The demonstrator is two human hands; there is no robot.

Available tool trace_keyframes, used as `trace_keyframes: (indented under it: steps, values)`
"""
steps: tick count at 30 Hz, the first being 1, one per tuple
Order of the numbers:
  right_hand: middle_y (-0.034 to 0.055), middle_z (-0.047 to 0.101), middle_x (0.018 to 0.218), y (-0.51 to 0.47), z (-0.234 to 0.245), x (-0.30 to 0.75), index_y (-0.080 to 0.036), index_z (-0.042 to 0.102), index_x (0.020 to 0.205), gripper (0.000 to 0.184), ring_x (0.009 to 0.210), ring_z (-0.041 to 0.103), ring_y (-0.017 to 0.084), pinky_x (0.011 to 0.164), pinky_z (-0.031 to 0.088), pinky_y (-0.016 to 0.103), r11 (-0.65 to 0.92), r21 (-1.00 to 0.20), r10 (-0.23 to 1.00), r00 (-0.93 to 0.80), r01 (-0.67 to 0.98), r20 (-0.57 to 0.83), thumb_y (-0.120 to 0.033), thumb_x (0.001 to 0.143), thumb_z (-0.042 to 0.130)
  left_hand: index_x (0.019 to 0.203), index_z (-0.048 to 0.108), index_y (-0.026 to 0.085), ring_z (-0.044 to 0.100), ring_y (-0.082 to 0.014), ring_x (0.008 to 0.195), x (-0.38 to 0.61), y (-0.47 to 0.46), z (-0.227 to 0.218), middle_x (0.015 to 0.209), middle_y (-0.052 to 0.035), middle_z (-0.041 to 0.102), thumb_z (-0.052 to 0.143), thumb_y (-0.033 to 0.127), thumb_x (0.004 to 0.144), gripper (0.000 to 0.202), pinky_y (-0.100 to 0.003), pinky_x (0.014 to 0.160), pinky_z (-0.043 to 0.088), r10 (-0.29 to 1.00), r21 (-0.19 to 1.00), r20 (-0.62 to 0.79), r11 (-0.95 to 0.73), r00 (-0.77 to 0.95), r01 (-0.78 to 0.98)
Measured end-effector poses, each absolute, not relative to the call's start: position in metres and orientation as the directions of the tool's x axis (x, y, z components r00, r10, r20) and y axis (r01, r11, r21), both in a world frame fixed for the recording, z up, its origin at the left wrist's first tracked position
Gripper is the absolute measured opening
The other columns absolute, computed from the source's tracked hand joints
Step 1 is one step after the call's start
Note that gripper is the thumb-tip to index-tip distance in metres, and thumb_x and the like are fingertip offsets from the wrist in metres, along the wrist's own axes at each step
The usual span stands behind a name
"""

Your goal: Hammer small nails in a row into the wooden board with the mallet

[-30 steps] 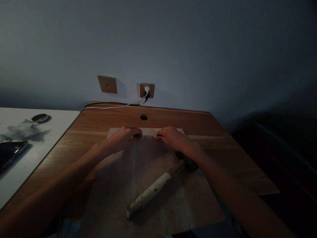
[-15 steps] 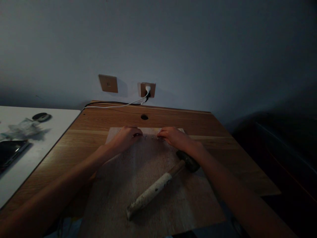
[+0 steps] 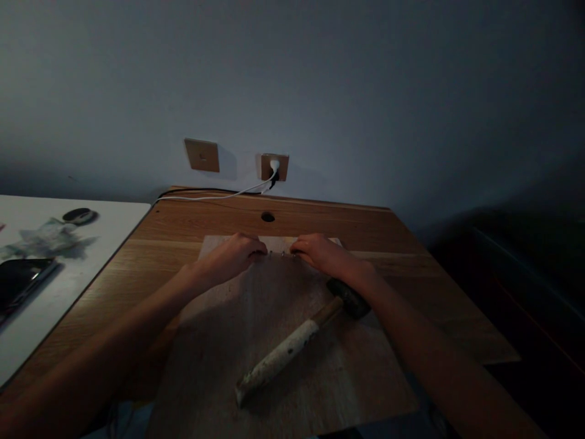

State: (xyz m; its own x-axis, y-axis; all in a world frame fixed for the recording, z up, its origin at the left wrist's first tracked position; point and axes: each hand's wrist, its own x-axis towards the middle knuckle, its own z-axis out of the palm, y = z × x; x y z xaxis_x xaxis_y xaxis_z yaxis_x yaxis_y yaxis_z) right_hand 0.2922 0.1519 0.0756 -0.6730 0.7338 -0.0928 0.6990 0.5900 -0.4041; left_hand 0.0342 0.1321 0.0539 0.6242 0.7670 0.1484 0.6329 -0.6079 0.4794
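Near the far edge of a wooden board [image 3: 256,317], my left hand [image 3: 242,247] is closed with its fingertips pressed together low over the surface. Facing it from the right, my right hand [image 3: 315,249] is also closed in a pinch. What either hand holds is too small and dark to make out. In the gap between them, small nail-like bits [image 3: 283,253] show on the board, with a faint thin line among them. A hammer [image 3: 281,353] lies diagonally across the board, its pale, worn handle towards me and its dark head beside my right forearm.
Beneath the board is a wooden desk [image 3: 402,268] with a cable hole [image 3: 267,216]. White and black cables run to a wall socket [image 3: 275,167]. On the left, a white table [image 3: 123,219] holds a mouse [image 3: 77,215], crumpled clear plastic [image 3: 52,238] and a dark device [image 3: 22,277].
My left hand has shifted slightly right, so the gap between the hands is narrower. My right hand has barely moved. The hammer lies as before.
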Motion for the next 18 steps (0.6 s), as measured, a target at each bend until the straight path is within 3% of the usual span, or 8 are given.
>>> trace_keyframes:
  steps: [4, 7, 9, 11, 14, 18]
  values:
    - [0.0097, 0.075, 0.105, 0.1511, 0.0801, 0.293, -0.017, 0.076, 0.096, 0.021, 0.101, 0.067, 0.022, 0.093, 0.045, 0.033, 0.485, -0.597, 0.766, -0.64, 0.639, -0.063, -0.007, 0.089, 0.059, 0.084, 0.075, 0.019, 0.069, -0.0172, 0.074, 0.0393, 0.1323, 0.054, 0.08, -0.0028, 0.074, 0.062, 0.008, 0.084, 0.017, -0.026, 0.071, 0.048, 0.839, 0.555, 0.135, -0.504, 0.527, 0.661]
    - [0.0057, 0.075, 0.088, 0.1497, 0.0796, 0.2936, -0.018, 0.073, 0.091, 0.012, 0.084, 0.069, 0.02, 0.082, 0.051, 0.033, 0.33, -0.77, 0.775, -0.622, 0.547, -0.109, -0.015, 0.085, 0.063, 0.082, 0.074, 0.017, 0.066, -0.0155, 0.066, 0.0403, 0.135, 0.054, 0.072, -0.0018, 0.072, 0.067, 0.015, 0.082, 0.007, -0.026, 0.067, 0.049, 0.928, 0.755, 0.051, -0.277, 0.368, 0.594]
    - [0.0039, 0.072, 0.077, 0.148, 0.078, 0.2935, -0.018, 0.069, 0.087, 0.01, 0.07, 0.067, 0.018, 0.071, 0.053, 0.031, 0.201, -0.866, 0.758, -0.633, 0.458, -0.159, -0.025, 0.08, 0.066, 0.084, 0.073, 0.015, 0.066, -0.0154, 0.064, 0.0393, 0.1366, 0.0533, 0.071, -0.0023, 0.071, 0.072, 0.021, 0.08, 0.007, -0.027, 0.066, 0.051, 0.956, 0.921, -0.038, -0.08, 0.292, 0.381]
    - [0.0037, 0.069, 0.076, 0.146, 0.0773, 0.2934, -0.018, 0.065, 0.085, 0.017, 0.065, 0.064, 0.016, 0.065, 0.053, 0.03, 0.079, -0.93, 0.759, -0.627, 0.36, -0.178, -0.033, 0.077, 0.066, 0.088, 0.073, 0.014, 0.067, -0.0157, 0.07, 0.0374, 0.1373, 0.0522, 0.08, -0.0049, 0.073, 0.077, 0.023, 0.075, 0.016, -0.028, 0.07, 0.054, 0.957, 0.99, -0.129, 0.111, 0.259, 0.084]
    - [0.0028, 0.063, 0.077, 0.144, 0.0802, 0.2932, -0.021, 0.056, 0.083, 0.02, 0.065, 0.06, 0.014, 0.059, 0.049, 0.027, -0.049, -0.974, 0.807, -0.565, 0.223, -0.17, -0.039, 0.074, 0.057, 0.087, 0.073, 0.012, 0.066, -0.0141, 0.078, 0.0349, 0.1374, 0.0501, 0.097, -0.0085, 0.072, 0.08, 0.018, 0.072, 0.018, -0.025, 0.073, 0.055, 0.929, 0.912, -0.262, 0.326, 0.26, -0.248]
    - [0.0013, 0.054, 0.075, 0.1432, 0.087, 0.29, -0.023, 0.048, 0.075, 0.024, 0.061, 0.053, 0.013, 0.051, 0.041, 0.025, -0.123, -0.98, 0.838, -0.513, 0.158, -0.188, -0.047, 0.074, 0.048, 0.078, 0.067, 0.013, 0.061, -0.0106, 0.072, 0.038, 0.1378, 0.0468, 0.083, -0.004, 0.066, 0.074, 0.021, 0.078, 0.01, -0.02, 0.065, 0.052, 0.892, 0.806, -0.369, 0.448, 0.262, -0.386]
